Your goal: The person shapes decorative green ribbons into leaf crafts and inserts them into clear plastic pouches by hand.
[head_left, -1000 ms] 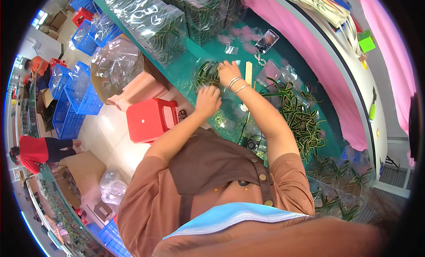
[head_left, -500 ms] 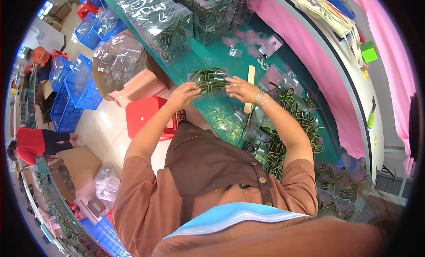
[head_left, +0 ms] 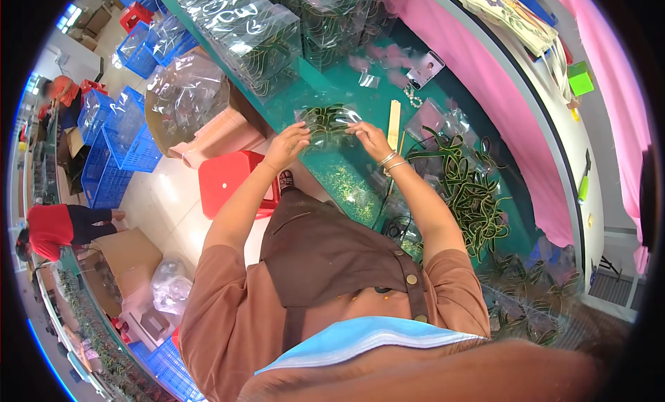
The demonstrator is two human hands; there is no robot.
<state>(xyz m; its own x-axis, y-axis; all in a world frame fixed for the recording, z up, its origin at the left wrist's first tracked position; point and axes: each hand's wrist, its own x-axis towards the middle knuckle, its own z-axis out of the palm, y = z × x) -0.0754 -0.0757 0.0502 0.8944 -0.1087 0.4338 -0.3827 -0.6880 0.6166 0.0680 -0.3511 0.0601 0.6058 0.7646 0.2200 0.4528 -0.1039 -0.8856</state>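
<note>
Green bench (head_left: 277, 114): between left grip (head_left: 287, 144) and right grip (head_left: 372, 140), each pinching an edge, is a clear bag (head_left: 327, 119) of dark strips. Loose strips (head_left: 471, 197) lie right of both, a red stool (head_left: 230, 184) left.

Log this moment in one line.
left hand: at left edge of clear bag | right hand: at its right edge | inside: green strips | table: loose strip pile

No lettering can be read: the clear packet (head_left: 327, 119) between the fingers (head_left: 358, 128) gives no legible print, the lit screen of the phone (head_left: 424, 70) beyond the right-hand fingers is too small to make out, and the bagged stacks (head_left: 239, 38) farther past the fingers show pale glare, not words
</note>
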